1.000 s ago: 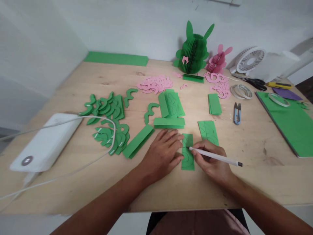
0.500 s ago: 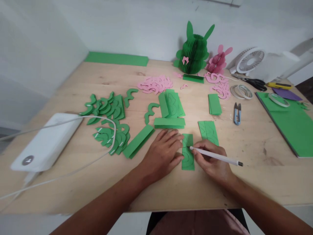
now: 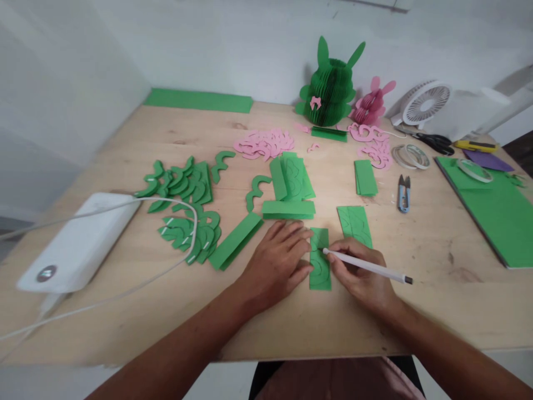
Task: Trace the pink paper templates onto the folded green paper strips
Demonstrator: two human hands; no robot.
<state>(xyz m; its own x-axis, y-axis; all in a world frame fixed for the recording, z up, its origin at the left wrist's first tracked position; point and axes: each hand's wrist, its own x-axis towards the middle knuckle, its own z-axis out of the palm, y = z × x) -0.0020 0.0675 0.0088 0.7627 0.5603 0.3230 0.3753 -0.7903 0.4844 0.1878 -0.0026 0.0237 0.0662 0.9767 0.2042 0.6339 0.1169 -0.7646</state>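
My right hand [image 3: 361, 272] grips a white pen [image 3: 370, 266], its tip on a green paper strip [image 3: 320, 278] that bears drawn curved lines. Flat on the table, my left hand [image 3: 278, 261] has its fingers stretched out, with the fingertips at the strip's left edge. Just beyond my right hand lies another green paper piece [image 3: 355, 222] with pencilled curves. A folded green strip [image 3: 288, 209] sits above my left fingers, and a second folded strip [image 3: 236, 241] slants to the left of that hand. Behind them is a stack of green pieces [image 3: 293, 176], the top one marked with curves.
Green cut-outs [image 3: 195, 233] lie in piles by a white power bank [image 3: 79, 244] and its cable. Pink cut-outs [image 3: 264, 144], paper rabbits [image 3: 332, 89], and a fan [image 3: 427, 104] are at the back. Thread snips [image 3: 403, 194], tape rolls [image 3: 411, 156] and green sheets [image 3: 495, 216] lie right.
Almost nothing differs. The pen's back end has shifted very slightly; my left hand stays in place on the strip's edge.
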